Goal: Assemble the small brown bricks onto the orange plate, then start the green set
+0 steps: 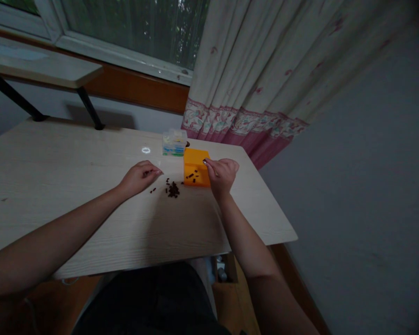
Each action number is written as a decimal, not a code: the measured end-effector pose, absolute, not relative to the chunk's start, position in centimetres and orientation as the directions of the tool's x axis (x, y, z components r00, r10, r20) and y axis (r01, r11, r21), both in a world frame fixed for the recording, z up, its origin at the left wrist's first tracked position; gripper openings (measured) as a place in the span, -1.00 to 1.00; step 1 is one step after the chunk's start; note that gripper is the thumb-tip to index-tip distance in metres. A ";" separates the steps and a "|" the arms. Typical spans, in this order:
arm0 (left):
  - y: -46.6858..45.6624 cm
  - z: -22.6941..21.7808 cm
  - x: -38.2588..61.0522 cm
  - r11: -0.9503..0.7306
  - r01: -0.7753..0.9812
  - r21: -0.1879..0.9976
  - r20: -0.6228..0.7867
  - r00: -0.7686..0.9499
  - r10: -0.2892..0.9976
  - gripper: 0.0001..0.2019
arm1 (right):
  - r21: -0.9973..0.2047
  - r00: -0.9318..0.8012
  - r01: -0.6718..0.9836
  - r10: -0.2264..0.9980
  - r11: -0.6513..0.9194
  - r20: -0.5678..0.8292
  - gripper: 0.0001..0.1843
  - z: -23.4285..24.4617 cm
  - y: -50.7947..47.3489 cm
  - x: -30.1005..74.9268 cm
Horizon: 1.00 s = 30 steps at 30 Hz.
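Observation:
A heap of small dark brown pieces (173, 190) lies on the table, with a few loose ones beside it. My left hand (139, 178) rests left of the heap with thumb and fingertips pinched together; anything between them is too small to make out. Over the right side of an orange box (196, 156), my right hand (224, 173) is closed, pinching a small dark piece (205, 161) at its fingertips. Several more dark pieces (191, 176) show in the front part of the orange box, whose right side is partly hidden by my hand.
Behind the orange box stands a clear plastic case (174, 143) with blue and green contents. A raised shelf (56, 74) on black legs is at the back left. A patterned curtain (244, 116) hangs behind the table (91, 223), and an open drawer (226, 270) is below its front edge.

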<state>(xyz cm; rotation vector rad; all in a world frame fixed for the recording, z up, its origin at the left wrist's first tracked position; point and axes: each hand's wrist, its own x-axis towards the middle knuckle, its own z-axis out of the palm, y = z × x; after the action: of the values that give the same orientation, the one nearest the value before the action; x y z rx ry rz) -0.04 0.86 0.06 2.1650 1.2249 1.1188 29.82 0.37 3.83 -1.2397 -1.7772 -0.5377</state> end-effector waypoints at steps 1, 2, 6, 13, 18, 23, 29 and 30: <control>0.9 0.0 -0.1 -0.533 0.519 0.668 0.444 0.297 0.845 -0.68 | -0.133 -0.115 0.906 0.536 0.403 0.836 -0.77 3.7 0.6 30.0; 0.9 0.0 -0.1 -0.537 0.522 0.662 0.444 0.304 0.843 -0.68 | -0.138 -0.116 0.906 0.547 0.400 0.829 -0.77 3.6 0.8 30.1; 0.9 -0.1 -0.2 -0.545 0.534 0.647 0.436 0.327 0.838 -0.68 | -0.163 -0.111 0.902 0.578 0.401 0.809 -0.78 2.9 1.7 30.6; 0.9 -0.1 -0.2 -0.550 0.527 0.648 0.440 0.330 0.835 -0.69 | -0.139 -0.106 0.944 0.674 0.299 0.731 -0.79 2.2 2.6 31.3; 0.8 0.0 -0.2 -0.550 0.521 0.653 0.444 0.325 0.835 -0.67 | -0.171 -0.098 0.945 0.741 0.278 0.664 -0.80 1.8 2.8 31.3; 0.8 0.1 -0.2 -0.543 0.514 0.664 0.442 0.316 0.840 -0.68 | -0.231 -0.082 0.939 0.818 0.255 0.570 -0.81 1.3 3.0 31.4; 0.8 0.1 -0.2 -0.545 0.529 0.651 0.433 0.331 0.839 -0.68 | -0.199 -0.111 0.951 0.862 0.237 0.495 -0.83 0.9 3.0 31.8; 0.8 0.0 -0.2 -0.547 0.528 0.650 0.434 0.333 0.837 -0.68 | -0.201 -0.117 0.949 0.863 0.243 0.492 -0.83 0.8 3.0 31.8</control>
<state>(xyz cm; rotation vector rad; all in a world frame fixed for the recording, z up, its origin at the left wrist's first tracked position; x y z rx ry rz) -0.21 0.80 0.03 2.2104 1.2053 1.0721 31.81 3.05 0.80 -1.6479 -2.0079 -0.2201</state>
